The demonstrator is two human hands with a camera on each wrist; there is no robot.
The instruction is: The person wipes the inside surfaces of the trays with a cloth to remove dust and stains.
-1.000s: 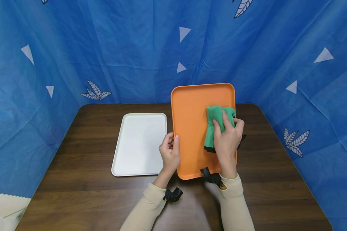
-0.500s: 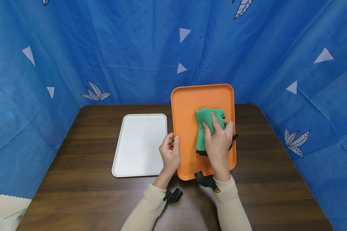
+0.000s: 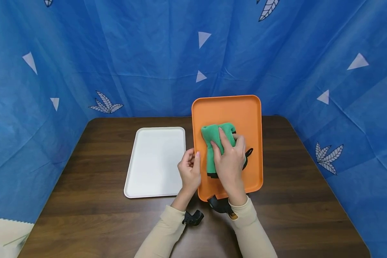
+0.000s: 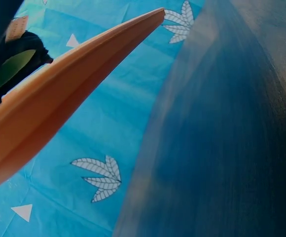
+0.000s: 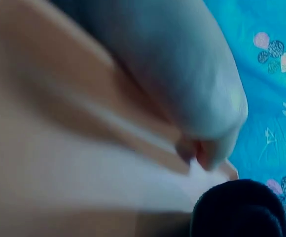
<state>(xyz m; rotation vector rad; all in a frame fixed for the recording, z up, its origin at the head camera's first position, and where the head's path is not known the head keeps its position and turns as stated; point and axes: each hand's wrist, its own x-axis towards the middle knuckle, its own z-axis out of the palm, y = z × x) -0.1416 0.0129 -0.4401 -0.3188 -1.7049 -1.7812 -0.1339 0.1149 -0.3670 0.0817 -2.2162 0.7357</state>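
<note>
An orange tray [image 3: 225, 109] with a raised rim is tilted up toward the head camera. My left hand [image 3: 190, 173] grips its left edge, thumb on the front and fingers behind. My right hand [image 3: 230, 165] holds a folded green cloth [image 3: 211, 135] against the tray's inner face, left of its middle. Black trim and a black hanging loop [image 3: 249, 152] show on the cloth. From the left wrist, the tray [image 4: 79, 86] is seen along its side, with part of the cloth [image 4: 15, 68] above its rim. The right wrist view is blurred; the tray [image 5: 59, 163] fills its left part.
A white rectangular tray [image 3: 157, 161] lies flat on the dark wooden table [image 3: 93, 172], left of the orange one. Blue curtain [image 3: 148, 53] with leaf and triangle prints encloses the table at the back and sides. Black wrist mounts [image 3: 193, 218] sit at both cuffs.
My right hand has slid the green cloth leftward and slightly down across the orange tray, from its right side to left of its middle. My left hand keeps its grip in nearly the same place.
</note>
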